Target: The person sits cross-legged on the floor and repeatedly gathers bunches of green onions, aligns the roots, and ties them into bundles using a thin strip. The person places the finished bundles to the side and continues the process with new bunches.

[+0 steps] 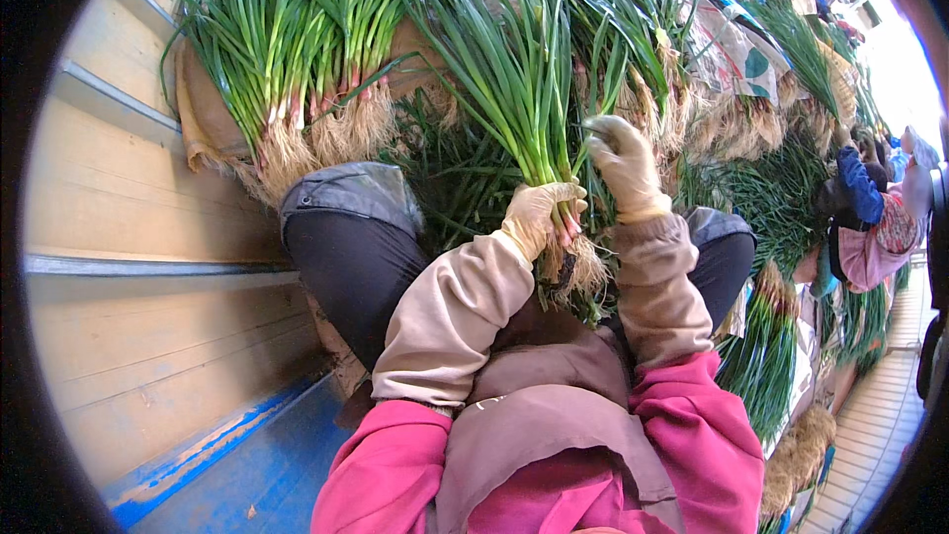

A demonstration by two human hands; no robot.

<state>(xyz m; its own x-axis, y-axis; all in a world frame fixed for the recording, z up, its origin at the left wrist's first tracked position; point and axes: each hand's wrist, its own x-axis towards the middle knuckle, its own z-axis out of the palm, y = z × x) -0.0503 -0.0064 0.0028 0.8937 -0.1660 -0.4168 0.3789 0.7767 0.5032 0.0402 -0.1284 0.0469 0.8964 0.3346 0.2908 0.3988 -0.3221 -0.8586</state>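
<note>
My left hand (540, 213), in a pale glove, is closed around the lower stems of a bunch of spring onions (530, 104). The green leaves fan upward and away from me. Below my fist hang the pinkish stem bases and tangled pale roots (582, 263), with dark soil clinging to them. My right hand (626, 163), also gloved, is raised just right of the bunch with its fingers curled. It is blurred, and whether a leaf is pinched in it is unclear. Both hands are between my bent knees, above loose green leaves (463, 189).
Rooted spring onions (289, 67) lie in bundles at the upper left on brown sacking (211, 104). More bundles (652, 81) and printed sheeting (741, 52) are at the upper right. A ribbed panel wall (148, 200) runs along my left. Another person (875, 230) sits at the far right.
</note>
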